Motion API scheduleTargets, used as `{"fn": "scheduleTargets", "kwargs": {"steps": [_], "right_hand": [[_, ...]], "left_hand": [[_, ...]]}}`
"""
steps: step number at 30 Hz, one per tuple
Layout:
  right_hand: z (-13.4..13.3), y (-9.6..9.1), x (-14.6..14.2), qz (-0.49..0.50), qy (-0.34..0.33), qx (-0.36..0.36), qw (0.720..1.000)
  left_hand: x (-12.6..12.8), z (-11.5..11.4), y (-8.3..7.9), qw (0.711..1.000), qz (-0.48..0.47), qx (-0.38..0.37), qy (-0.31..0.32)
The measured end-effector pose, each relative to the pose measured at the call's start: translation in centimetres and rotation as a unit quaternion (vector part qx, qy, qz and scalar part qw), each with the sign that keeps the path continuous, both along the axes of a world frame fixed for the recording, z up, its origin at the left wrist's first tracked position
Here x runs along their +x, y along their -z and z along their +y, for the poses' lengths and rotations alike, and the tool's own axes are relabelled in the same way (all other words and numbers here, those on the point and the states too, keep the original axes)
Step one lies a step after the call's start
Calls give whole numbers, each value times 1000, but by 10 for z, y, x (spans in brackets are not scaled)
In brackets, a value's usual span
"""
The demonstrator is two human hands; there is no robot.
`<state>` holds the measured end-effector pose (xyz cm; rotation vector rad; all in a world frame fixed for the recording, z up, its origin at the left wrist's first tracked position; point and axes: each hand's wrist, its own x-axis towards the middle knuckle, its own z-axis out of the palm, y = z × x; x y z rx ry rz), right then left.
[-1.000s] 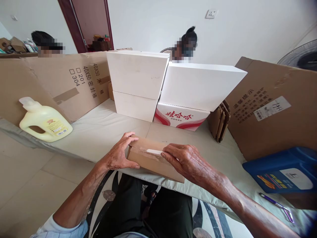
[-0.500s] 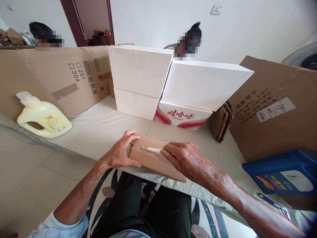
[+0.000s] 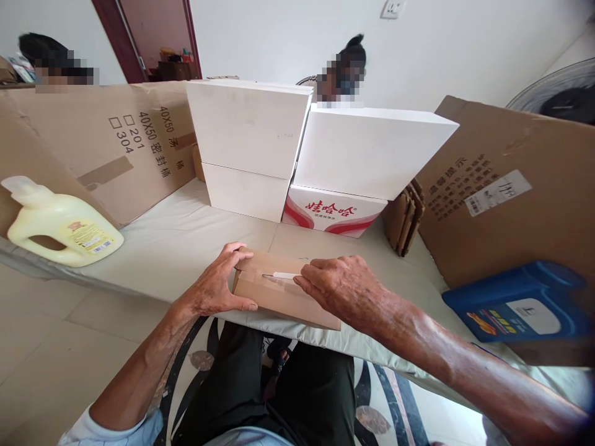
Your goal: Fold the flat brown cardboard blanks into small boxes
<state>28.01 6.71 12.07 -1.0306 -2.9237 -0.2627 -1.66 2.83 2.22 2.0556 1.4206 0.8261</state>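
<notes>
The right hand (image 3: 332,284) is curled around a white-handled tool (image 3: 284,275), thin tip toward nine o'clock, at the seam of a small carton (image 3: 286,301). The left hand (image 3: 216,284), half spread, grips its nine-o'clock end, near the worktop's (image 3: 179,248) six-o'clock edge. Seam work seems in hand; the next move calls for steady holding.

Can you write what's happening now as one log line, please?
left hand: holding brown box | right hand: holding white tool, tip at box top | box: on pale cloth

A cloth-covered table (image 3: 171,232) carries a brown box (image 3: 281,298), yellow jug (image 3: 77,222) and printed carton (image 3: 331,215).
</notes>
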Motion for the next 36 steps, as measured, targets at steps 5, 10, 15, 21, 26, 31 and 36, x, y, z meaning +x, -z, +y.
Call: {"fn": "scheduleTargets", "kwargs": {"steps": [5,10,15,21,26,31,36], "right_hand": [[-1,-8,28,-12,5,-5,1000],[-8,-8,51,-22,-2,-8,1000],[-13,-8,75,-13,-3,2,1000],[-20,-4,106,15,39,-2,999],[-24,7,124,18,42,-1,999],[-22,9,161,70,61,-15,996],[-37,20,173,252,150,-148,945]], "left_hand": [[-2,-2,-1,1000,11,1,-7],[5,-5,-3,1000,31,0,-3],[7,-4,-1,999,48,16,-8],[4,-1,0,998,63,20,1],[6,0,-1,997,70,23,4],[2,-1,-2,997,69,18,5],[-12,-2,-15,996,70,15,47]]}}
